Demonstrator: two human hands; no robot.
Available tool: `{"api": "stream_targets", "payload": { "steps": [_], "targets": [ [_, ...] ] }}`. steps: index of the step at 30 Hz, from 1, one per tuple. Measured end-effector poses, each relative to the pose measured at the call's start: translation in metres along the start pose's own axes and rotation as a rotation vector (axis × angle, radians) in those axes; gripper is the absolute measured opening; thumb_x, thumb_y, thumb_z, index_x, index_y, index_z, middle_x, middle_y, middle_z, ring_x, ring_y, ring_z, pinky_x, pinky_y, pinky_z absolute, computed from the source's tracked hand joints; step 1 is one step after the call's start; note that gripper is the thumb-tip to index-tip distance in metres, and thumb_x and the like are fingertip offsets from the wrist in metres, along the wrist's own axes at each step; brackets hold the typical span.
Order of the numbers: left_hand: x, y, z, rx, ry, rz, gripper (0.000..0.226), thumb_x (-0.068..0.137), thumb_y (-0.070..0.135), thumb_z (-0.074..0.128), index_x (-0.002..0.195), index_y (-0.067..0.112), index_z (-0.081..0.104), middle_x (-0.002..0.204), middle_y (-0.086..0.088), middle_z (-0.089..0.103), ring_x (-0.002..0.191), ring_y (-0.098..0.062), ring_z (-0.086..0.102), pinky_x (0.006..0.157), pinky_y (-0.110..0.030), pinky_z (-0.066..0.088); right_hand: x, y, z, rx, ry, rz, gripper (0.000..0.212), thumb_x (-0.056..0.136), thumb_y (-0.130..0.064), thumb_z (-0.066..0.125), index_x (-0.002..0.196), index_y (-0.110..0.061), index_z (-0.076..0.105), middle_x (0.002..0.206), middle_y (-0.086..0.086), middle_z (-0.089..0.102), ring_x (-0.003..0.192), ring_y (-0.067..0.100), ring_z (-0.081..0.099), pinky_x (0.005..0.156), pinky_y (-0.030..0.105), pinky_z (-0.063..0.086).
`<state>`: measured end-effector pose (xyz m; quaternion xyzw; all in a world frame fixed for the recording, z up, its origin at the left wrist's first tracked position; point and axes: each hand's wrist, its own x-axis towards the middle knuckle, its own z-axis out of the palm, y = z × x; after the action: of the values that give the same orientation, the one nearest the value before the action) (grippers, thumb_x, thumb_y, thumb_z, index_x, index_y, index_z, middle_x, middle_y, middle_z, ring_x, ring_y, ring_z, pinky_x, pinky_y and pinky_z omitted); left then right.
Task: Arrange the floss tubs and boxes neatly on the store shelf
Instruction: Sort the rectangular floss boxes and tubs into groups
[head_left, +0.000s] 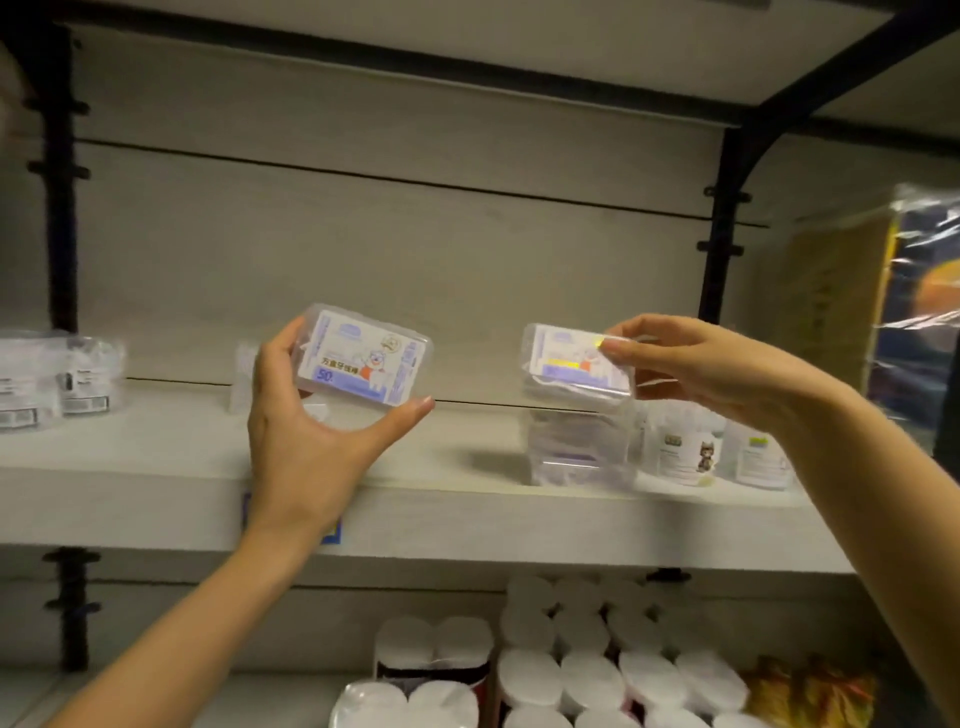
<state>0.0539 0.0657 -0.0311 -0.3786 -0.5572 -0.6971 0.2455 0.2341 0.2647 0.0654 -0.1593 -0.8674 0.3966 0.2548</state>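
Head view of a store shelf (467, 519) running across the middle of the frame. Left of centre, the left hand (306, 441) grips a clear floss box (363, 358), fingers curled round its left end and thumb beneath its lower edge; the box is held above the shelf board, with its printed label tilted toward the camera. Right of centre, the right hand (696, 364) pinches the right end of a second floss box (571, 369) between fingers on top and thumb below. This box sits directly over a stack of clear boxes (576, 452) on the shelf; whether it touches the stack cannot be told. Just right of the stack stand labelled floss tubs (680, 454). More tubs (57, 384) stand at the far left of the shelf, blurred. A plastic-wrapped package (919, 291) occupies the right edge of the frame, and white paper rolls (571, 670) fill the level below, at lower right.
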Motion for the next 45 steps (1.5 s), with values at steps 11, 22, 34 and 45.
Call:
{"api": "stream_targets", "payload": {
  "steps": [11,22,34,45],
  "targets": [
    [-0.024,0.026,0.032,0.112,0.028,-0.054,0.1,0.045,0.052,0.079,0.132,0.027,0.036,0.126,0.005,0.052,0.112,-0.01,0.053,0.1,-0.036,0.045,0.036,0.025,-0.015,-0.2,-0.21,0.115,0.031,0.095,-0.027,0.047,0.114,-0.004,0.057,0.105,0.008,0.059,0.085,0.014,0.056,0.065,0.013,0.051],
    [-0.023,0.023,0.033,0.146,-0.05,-0.059,0.095,0.049,0.046,0.077,0.132,0.028,0.035,0.126,0.009,0.05,0.113,-0.007,0.049,0.084,-0.003,0.037,0.02,0.031,-0.006,-0.532,-0.26,-0.272,0.09,0.068,-0.055,0.067,0.143,-0.029,0.025,0.148,-0.012,0.03,0.128,0.008,0.037,0.098,0.021,0.033],
    [-0.023,0.017,0.042,0.165,-0.096,-0.056,0.099,0.047,0.052,0.074,0.133,0.028,0.033,0.124,0.013,0.046,0.111,-0.004,0.046,0.077,-0.001,0.036,0.043,0.05,0.012,-0.682,-0.228,-0.315,0.085,0.065,-0.035,0.081,0.134,-0.028,0.031,0.134,-0.005,0.045,0.107,0.013,0.047,0.09,0.027,0.042],
    [-0.023,0.005,0.05,0.315,-0.112,-0.091,0.109,0.04,0.075,0.068,0.133,0.029,0.032,0.129,0.008,0.048,0.116,-0.012,0.048,0.097,-0.036,0.045,0.067,0.046,0.024,-0.835,-0.042,-0.383,0.105,0.067,-0.044,0.077,0.147,-0.02,0.013,0.157,0.003,0.009,0.143,0.022,0.016,0.116,0.035,0.02]
  ]
}}
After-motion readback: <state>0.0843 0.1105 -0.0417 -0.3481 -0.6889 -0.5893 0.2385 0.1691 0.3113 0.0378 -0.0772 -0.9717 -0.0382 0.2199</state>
